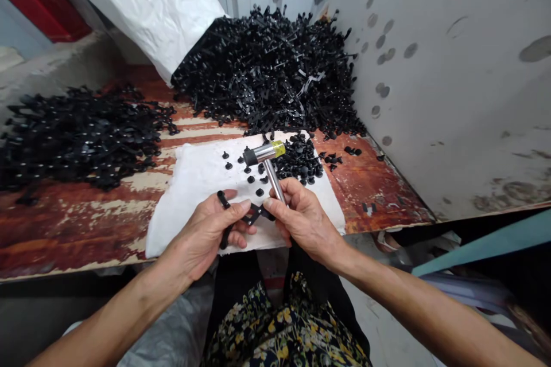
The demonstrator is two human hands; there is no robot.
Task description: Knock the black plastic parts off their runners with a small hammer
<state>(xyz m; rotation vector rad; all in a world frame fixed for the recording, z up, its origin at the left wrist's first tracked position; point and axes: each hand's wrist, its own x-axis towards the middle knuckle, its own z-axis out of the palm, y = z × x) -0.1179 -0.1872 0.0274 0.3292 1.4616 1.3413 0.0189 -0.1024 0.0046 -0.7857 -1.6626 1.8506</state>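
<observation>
My left hand pinches a black branched plastic part above the front of a white cloth. The same part reaches across to my right hand, whose thumb rests near its right end. My right hand is also wrapped round the metal handle of a small mallet, which has one black face and one yellow face. Beyond the hands, several small black round pieces with stems stand on the cloth. A denser heap of them lies at its back right.
A large mound of black parts fills the back, beside a white sack. Another black pile lies at the left on the worn red-brown table. A spotted grey board stands along the right.
</observation>
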